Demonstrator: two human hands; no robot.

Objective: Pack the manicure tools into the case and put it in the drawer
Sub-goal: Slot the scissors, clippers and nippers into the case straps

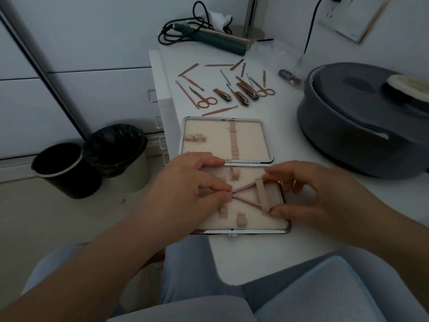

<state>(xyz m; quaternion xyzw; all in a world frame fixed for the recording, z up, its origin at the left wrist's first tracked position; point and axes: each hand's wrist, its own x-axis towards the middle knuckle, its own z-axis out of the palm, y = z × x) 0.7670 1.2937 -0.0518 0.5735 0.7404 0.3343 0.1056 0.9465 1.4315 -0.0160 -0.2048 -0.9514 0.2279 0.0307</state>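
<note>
My left hand (188, 189) rests on the near half of the open, metal-framed manicure case with its pale pink lining (255, 223), thumb and forefinger pinched on the closed end of a thin rose-gold pair of tweezers (241, 196) whose two arms splay rightward. My right hand (308, 194) grasps the other side: forefinger on the far arm's tip, thumb on the near one, where they pass under a pale elastic strap (262, 195). The case lies flat at the near edge of the white desk (290, 256); its far half (216, 135) holds only empty loops. Farther away, the remaining rose-gold tools are scattered loose: small scissors (205, 99), three nail clippers (236, 95), flat files and pushers (219, 110). A grey round lidded tub (348, 135) sits to the right. On the floor to the left stand two dark waste bins (92, 166).
</note>
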